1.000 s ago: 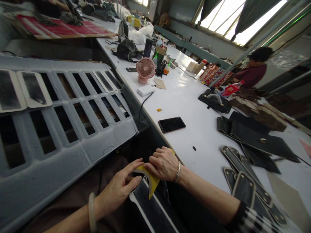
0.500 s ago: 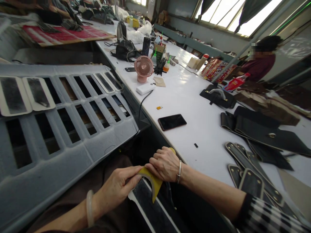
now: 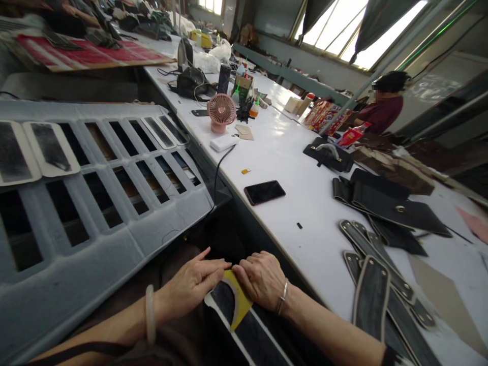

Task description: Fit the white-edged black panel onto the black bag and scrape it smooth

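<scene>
My left hand (image 3: 192, 284) has its fingers stretched out, one raised, with the thumb by the near end of a long dark strip with white borders (image 3: 259, 333). That strip slants down across my lap. My right hand (image 3: 261, 279) is closed around a yellow piece with a curved grey edge (image 3: 243, 309), which lies across the strip. A bit of yellow also shows behind the right knuckles; the rest is hidden by the hand. My left fingertips meet the top end of the yellow piece; whether they press on it, I cannot tell.
A grey slotted rack (image 3: 125, 244) stands left, bearing white-bordered dark panels (image 3: 51, 147). On the white table (image 3: 274, 152) are a phone (image 3: 265, 192), a pink fan (image 3: 221, 113), black leather pieces (image 3: 385, 203) and stacked dark straps (image 3: 371, 295). Another person (image 3: 383, 109) is at the far right.
My left fingers have spread and one has lifted. The yellow piece has shifted slightly down and left, my right hand still around it. The view has turned a little rightward.
</scene>
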`<action>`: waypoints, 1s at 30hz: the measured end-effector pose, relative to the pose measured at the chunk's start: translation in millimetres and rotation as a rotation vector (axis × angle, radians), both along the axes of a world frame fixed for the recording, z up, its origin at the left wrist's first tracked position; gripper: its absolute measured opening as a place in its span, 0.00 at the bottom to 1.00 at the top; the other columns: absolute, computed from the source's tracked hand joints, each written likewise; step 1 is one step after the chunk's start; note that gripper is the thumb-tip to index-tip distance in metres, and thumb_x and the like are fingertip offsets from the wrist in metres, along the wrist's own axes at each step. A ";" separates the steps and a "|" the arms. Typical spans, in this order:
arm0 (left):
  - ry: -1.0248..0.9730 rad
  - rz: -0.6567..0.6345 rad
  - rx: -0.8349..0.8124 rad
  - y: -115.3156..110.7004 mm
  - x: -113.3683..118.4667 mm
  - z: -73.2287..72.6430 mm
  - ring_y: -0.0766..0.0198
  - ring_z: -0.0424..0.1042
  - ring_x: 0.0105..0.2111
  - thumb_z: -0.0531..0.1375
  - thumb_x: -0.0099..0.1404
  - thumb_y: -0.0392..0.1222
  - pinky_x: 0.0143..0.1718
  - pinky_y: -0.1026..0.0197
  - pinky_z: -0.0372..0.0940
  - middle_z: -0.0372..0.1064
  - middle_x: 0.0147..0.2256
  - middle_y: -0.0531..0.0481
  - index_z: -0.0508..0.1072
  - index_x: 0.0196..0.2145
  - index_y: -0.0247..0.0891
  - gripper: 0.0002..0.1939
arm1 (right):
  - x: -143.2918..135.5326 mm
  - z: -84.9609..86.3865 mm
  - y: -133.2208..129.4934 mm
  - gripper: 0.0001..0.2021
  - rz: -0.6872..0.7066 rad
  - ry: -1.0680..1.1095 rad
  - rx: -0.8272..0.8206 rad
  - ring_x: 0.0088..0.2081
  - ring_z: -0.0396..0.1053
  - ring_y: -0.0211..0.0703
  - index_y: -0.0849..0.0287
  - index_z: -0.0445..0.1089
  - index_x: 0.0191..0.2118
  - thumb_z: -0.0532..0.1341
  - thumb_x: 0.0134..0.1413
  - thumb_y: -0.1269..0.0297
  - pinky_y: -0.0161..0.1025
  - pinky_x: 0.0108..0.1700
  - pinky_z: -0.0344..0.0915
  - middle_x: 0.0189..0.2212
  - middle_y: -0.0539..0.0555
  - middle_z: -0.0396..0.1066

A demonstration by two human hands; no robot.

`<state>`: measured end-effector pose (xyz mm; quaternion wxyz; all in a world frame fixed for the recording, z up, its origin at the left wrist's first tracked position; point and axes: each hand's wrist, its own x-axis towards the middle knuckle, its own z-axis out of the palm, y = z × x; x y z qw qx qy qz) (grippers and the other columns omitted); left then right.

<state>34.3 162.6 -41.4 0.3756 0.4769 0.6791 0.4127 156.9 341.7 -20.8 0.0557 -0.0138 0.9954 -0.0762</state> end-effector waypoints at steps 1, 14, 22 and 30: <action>-0.089 0.017 -0.007 1.3 -1.7 -1.7 0.58 0.69 0.52 0.46 0.71 0.48 0.66 0.49 0.38 0.72 0.50 0.52 0.74 0.51 0.46 0.20 | 2.9 0.2 -2.8 0.23 -0.024 -0.004 -0.007 0.25 0.62 0.38 0.58 0.65 0.27 0.42 0.68 0.59 0.41 0.31 0.42 0.23 0.52 0.70; -0.646 0.046 -0.134 20.1 -17.6 -2.5 0.54 0.74 0.40 0.60 0.54 0.39 0.44 0.60 0.65 0.78 0.39 0.45 0.78 0.44 0.32 0.19 | 55.9 -9.9 3.5 0.30 -0.521 -0.076 -0.227 0.17 0.56 0.33 0.58 0.53 0.19 0.31 0.68 0.53 0.32 0.21 0.47 0.14 0.46 0.57; -0.640 -0.062 -0.113 28.6 -15.4 6.0 0.58 0.74 0.37 0.55 0.55 0.34 0.40 0.62 0.65 0.78 0.39 0.47 0.78 0.43 0.33 0.19 | 36.2 -9.2 3.4 0.29 -0.506 -0.034 -0.139 0.21 0.62 0.36 0.58 0.59 0.21 0.36 0.68 0.50 0.35 0.26 0.47 0.17 0.48 0.64; -0.600 0.001 -0.084 26.9 -10.6 8.7 0.57 0.72 0.39 0.57 0.58 0.40 0.43 0.61 0.64 0.77 0.37 0.49 0.77 0.39 0.33 0.15 | 15.3 7.2 -12.4 0.24 -0.400 -0.066 0.054 0.25 0.68 0.42 0.58 0.67 0.27 0.41 0.68 0.57 0.40 0.27 0.42 0.24 0.55 0.73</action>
